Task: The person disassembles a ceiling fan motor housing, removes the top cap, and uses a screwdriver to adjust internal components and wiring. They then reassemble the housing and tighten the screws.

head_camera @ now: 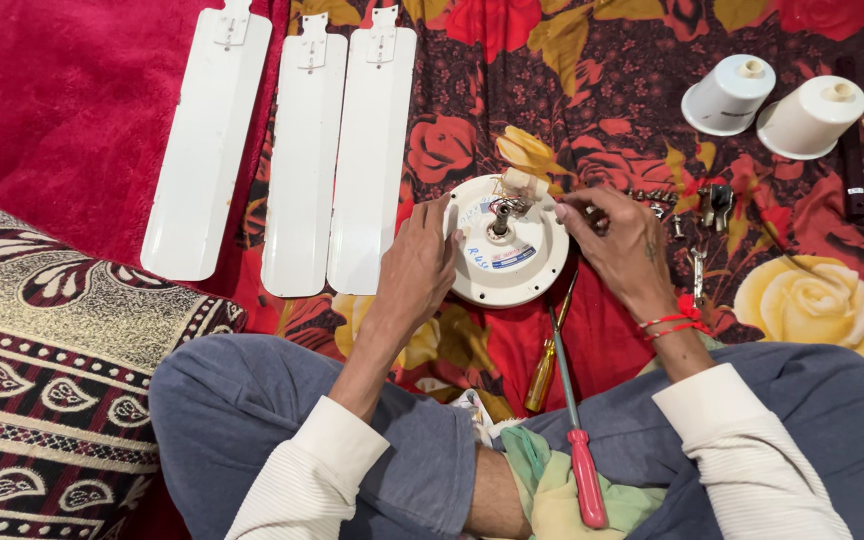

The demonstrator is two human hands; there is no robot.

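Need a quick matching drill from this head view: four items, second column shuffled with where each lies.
1. fan blades
2. fan motor housing
3. white cups
4. red-handled screwdriver

A. far right on the floral cloth
B. between the left hand and right hand
C. side by side, far left
D. near the lap, between the knees

Pairs: 1-C, 2-B, 3-A, 4-D

Floral bedspread (pixel 802 300), three white fan blades (pixel 302 160), fan motor (pixel 507 255), perhaps loose screws (pixel 652 197)
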